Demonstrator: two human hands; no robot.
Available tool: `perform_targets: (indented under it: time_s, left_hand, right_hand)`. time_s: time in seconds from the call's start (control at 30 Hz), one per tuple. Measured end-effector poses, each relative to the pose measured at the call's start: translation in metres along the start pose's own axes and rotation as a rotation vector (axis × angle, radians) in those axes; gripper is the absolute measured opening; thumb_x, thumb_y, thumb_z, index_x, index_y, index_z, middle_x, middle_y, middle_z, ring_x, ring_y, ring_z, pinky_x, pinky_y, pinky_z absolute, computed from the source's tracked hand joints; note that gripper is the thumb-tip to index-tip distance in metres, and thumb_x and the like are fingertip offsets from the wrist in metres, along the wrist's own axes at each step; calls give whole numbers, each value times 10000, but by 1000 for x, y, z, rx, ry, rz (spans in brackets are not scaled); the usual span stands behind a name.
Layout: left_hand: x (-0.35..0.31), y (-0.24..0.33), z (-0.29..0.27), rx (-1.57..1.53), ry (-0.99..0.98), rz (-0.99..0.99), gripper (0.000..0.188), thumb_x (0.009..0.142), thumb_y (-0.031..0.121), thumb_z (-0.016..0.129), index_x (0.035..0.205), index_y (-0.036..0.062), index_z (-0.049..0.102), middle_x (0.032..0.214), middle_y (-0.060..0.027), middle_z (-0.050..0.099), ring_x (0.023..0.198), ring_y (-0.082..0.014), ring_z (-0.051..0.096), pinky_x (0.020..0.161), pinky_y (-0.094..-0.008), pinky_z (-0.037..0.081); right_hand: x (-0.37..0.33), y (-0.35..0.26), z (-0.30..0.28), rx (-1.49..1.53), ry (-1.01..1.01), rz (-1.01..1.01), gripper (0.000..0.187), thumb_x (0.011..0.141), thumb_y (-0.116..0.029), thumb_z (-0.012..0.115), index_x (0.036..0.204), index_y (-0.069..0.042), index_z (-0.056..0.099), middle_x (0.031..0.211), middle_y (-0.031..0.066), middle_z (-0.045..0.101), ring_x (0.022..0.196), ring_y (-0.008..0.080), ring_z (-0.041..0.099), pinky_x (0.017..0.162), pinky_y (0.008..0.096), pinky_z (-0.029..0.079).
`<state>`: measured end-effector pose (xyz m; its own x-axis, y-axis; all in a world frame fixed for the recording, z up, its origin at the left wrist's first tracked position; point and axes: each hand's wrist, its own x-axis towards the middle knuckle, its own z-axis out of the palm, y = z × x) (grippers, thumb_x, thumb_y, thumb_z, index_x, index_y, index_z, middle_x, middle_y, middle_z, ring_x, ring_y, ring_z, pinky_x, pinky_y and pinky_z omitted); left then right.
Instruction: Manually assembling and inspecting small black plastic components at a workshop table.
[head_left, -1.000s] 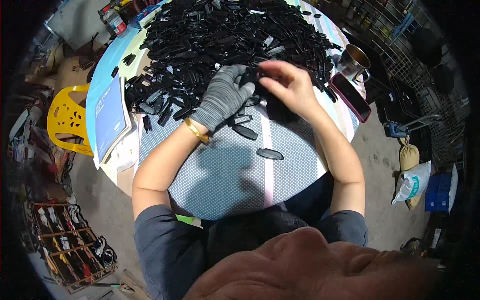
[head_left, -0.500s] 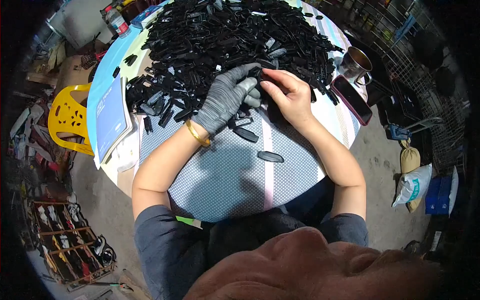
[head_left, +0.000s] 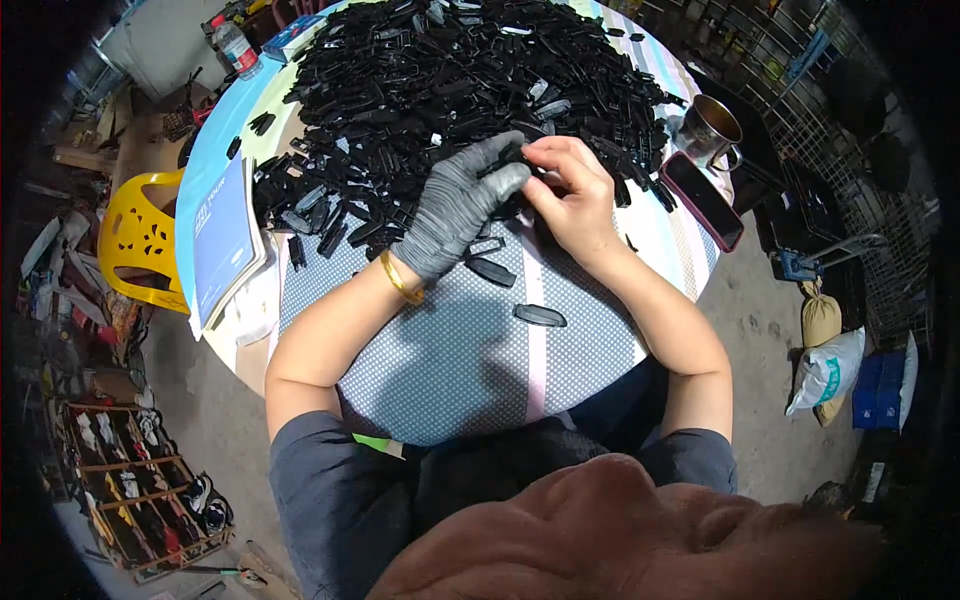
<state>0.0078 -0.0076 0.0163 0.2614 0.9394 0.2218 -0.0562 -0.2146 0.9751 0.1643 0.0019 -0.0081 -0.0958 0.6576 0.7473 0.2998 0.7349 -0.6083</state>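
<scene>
My left hand (head_left: 455, 205), in a grey glove with a gold bangle at the wrist, is closed in a pinch at the near edge of a big heap of black plastic pieces (head_left: 430, 90). Bare, my right hand (head_left: 575, 195) meets it there, thumb and fingers pinched together. Between the fingertips is a small black plastic piece, mostly hidden by the fingers. Just below my hands a black oval piece (head_left: 490, 271) lies on the patterned cloth. Nearer to me rests another black oval piece (head_left: 540, 315), apart from the rest.
On the round table (head_left: 450, 370), a blue-covered booklet (head_left: 222, 235) lies at the left and a bottle (head_left: 237, 48) stands far left. A metal mug (head_left: 708, 128) and a phone (head_left: 702, 200) are at the right edge. A yellow plastic chair (head_left: 140, 235) stands beyond the table's left side.
My hands have drawn closer together at the fingertips. The left fingers have curled in, and the right hand has shifted slightly left. The loose pieces on the cloth lie where they were.
</scene>
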Motion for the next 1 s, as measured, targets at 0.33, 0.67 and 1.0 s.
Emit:
perform_targets:
  time_s: [0.33, 0.67, 1.0]
  left_hand:
    - [3, 21, -11, -1, -97, -3, 299, 846, 193, 589, 1087, 16, 611, 969, -59, 640, 891, -107, 568, 826, -249, 450]
    - [-1, 38, -16, 245, -303, -41, 288, 833, 207, 597, 1063, 35, 621, 892, -54, 659, 872, -115, 598, 804, -265, 476]
    - [-10, 44, -2, 1082, -871, -111, 593, 625, 397, 733, 1072, 40, 577, 1195, -141, 488, 1037, -270, 530, 858, -360, 471]
  right_hand:
    - [2, -10, -8, 156, -273, 257, 227, 797, -197, 672, 779, 16, 592, 609, 31, 535, 556, 87, 465, 509, 247, 376]
    - [30, 12, -44, 171, -667, 385, 186, 809, -136, 591, 914, 7, 646, 767, 56, 655, 671, 106, 594, 577, 242, 464]
    - [57, 164, -121, -981, -91, 431, 415, 758, -207, 627, 1144, -67, 558, 910, 230, 627, 884, 373, 603, 783, 426, 475]
